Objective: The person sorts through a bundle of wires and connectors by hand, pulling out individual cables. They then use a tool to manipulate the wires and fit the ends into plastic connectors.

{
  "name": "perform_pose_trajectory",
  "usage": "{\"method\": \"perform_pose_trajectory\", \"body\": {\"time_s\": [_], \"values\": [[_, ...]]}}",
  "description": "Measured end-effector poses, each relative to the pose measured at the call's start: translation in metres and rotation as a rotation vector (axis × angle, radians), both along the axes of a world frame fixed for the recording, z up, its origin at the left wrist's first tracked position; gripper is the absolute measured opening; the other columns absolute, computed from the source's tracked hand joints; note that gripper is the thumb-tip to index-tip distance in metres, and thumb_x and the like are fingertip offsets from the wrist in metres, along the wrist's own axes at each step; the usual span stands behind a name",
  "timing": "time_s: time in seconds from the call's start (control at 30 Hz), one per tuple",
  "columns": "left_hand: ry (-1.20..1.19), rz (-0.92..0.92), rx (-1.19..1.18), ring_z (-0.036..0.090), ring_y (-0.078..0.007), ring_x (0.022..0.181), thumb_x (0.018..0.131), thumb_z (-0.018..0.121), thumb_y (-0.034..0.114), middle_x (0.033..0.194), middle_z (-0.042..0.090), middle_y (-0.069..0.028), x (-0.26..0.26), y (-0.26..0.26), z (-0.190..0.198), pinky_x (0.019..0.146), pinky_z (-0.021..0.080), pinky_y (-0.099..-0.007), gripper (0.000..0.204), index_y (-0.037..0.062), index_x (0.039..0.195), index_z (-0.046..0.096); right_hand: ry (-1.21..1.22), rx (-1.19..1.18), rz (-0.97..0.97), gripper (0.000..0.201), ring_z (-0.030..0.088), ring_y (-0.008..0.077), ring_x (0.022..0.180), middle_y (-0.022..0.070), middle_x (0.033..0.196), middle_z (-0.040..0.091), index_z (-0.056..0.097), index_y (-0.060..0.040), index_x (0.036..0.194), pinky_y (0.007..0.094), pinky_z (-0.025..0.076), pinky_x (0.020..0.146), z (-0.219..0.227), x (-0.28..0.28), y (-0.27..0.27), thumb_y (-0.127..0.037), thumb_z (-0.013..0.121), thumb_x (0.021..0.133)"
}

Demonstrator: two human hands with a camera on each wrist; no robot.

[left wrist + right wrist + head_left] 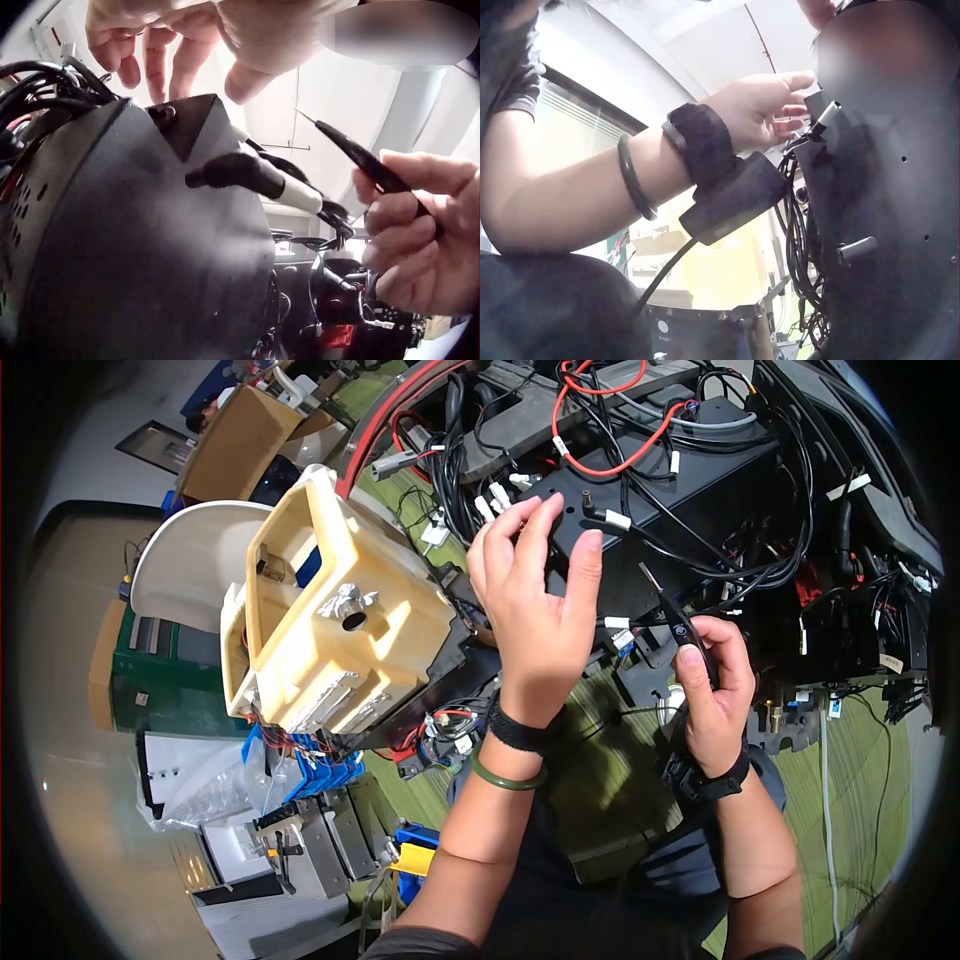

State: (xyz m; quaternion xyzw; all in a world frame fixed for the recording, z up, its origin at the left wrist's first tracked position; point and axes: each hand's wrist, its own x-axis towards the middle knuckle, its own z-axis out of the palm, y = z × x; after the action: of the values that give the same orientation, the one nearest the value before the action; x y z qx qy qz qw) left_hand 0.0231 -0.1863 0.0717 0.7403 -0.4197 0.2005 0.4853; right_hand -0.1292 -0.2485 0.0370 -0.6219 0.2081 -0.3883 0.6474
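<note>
"While the right hand [722, 705] holds that slim black tool [678, 618] out in front of the person, which step would you call this?"

"Fine work on the wiring, I'd judge, and a getting-ready stage of it. The tool's pale tip touches nothing that I can make out. It stands near the dark housing [150, 240] and the angled plug [240, 172] with its white sleeve, apart from both."

"So what does the next move call for?"

"Probably picking one spot, steadying it with the left hand [535, 600], then bringing the tip in without snagging the loose black cables [793, 247]. Which spot, I can't tell. A slip there could scrape or tug something, so I'd want a slow wrist."

"How do the two hands sit?"

"The left is raised, its fingers parted and nearly straight, its thumb standing well off from them, and it holds nothing. The fingertips are beside a corner of the housing; whether they touch it I cannot tell."

"And the right?"

"Lower and nearer the body, thumb and forefinger pinching the tool, other fingers curled in. The tip slants forward and leftward, towards the plug."
</note>
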Motion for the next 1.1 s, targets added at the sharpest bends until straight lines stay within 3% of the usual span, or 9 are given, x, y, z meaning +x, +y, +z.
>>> {"method": "perform_pose_trajectory", "body": {"time_s": [0.13, 0.27, 0.33, 0.4, 0.43, 1.1], "values": [[-0.034, 0.009, 0.007, 0.04, -0.0284, 0.108, 0.078, 0.062, 0.02, 0.109, 0.05, -0.0114, -0.004, -0.008, 0.001, 0.092, 0.028, -0.0369, 0.032, 0.0047, 0.106, 0.057, -0.009, -0.032, -0.024, 0.016, 0.042, 0.0035, 0.07, -0.002, 0.08, 0.047, 0.051, -0.0006, 0.096, 0.0171, 0.034, 0.064, -0.001, -0.001, 0.0, -0.011, 0.055, 0.084], [0.092, -0.075, -0.106, 0.039, -0.027, 0.109, 0.073, 0.068, 0.019, 0.11, 0.05, -0.0099, -0.007, -0.007, -0.001, 0.095, 0.025, -0.0383, 0.023, 0.0078, 0.092, 0.063, -0.023, 0.004, -0.029, 0.017, 0.042, 0.0034, 0.07, -0.002, 0.08, 0.047, 0.051, -0.0008, 0.097, 0.0172, 0.034, 0.064, -0.002, -0.003, 0.0, -0.011, 0.055, 0.084], [0.083, -0.069, -0.158, 0.043, -0.0243, 0.105, 0.071, 0.069, 0.016, 0.1, 0.056, -0.0058, -0.01, -0.006, -0.001, 0.096, 0.023, -0.0386, 0.016, 0.0092, 0.085, 0.064, -0.031, -0.014, -0.04, 0.017, 0.042, 0.0034, 0.069, -0.002, 0.079, 0.047, 0.051, -0.0009, 0.097, 0.0172, 0.034, 0.064, -0.001, -0.003, 0.0, -0.011, 0.055, 0.084], [0.039, -0.142, -0.093, 0.047, -0.02, 0.099, 0.073, 0.068, 0.007, 0.09, 0.059, -0.0039, -0.011, -0.001, -0.003, 0.088, 0.034, -0.031, 0.014, 0.0044, 0.086, 0.063, -0.031, -0.029, -0.047, 0.017, 0.042, 0.0033, 0.069, -0.0021, 0.079, 0.047, 0.051, -0.001, 0.097, 0.0172, 0.034, 0.064, -0.001, -0.004, 0.001, -0.011, 0.056, 0.084], [0.037, -0.157, -0.132, 0.049, -0.0199, 0.095, 0.073, 0.068, 0.005, 0.083, 0.061, -0.0015, -0.012, -0.002, -0.002, 0.088, 0.034, -0.0313, 0.013, 0.0049, 0.084, 0.063, -0.031, -0.035, -0.046, 0.017, 0.042, 0.0033, 0.068, -0.0023, 0.078, 0.047, 0.051, -0.0012, 0.097, 0.0171, 0.034, 0.063, 0.0, -0.004, 0.001, -0.011, 0.056, 0.084], [-0.081, -0.159, -0.122, 0.054, -0.0186, 0.083, 0.069, 0.069, 0.004, 0.079, 0.06, -0.0021, -0.016, 0.004, -0.005, 0.087, 0.034, -0.0349, 0.015, 0.0061, 0.082, 0.062, -0.004, -0.034, 0.003, 0.021, 0.041, 0.0033, 0.068, -0.0025, 0.077, 0.047, 0.048, -0.0021, 0.099, 0.0169, 0.034, 0.063, 0.002, 0.0, 0.004, -0.016, 0.054, 0.085]]}}
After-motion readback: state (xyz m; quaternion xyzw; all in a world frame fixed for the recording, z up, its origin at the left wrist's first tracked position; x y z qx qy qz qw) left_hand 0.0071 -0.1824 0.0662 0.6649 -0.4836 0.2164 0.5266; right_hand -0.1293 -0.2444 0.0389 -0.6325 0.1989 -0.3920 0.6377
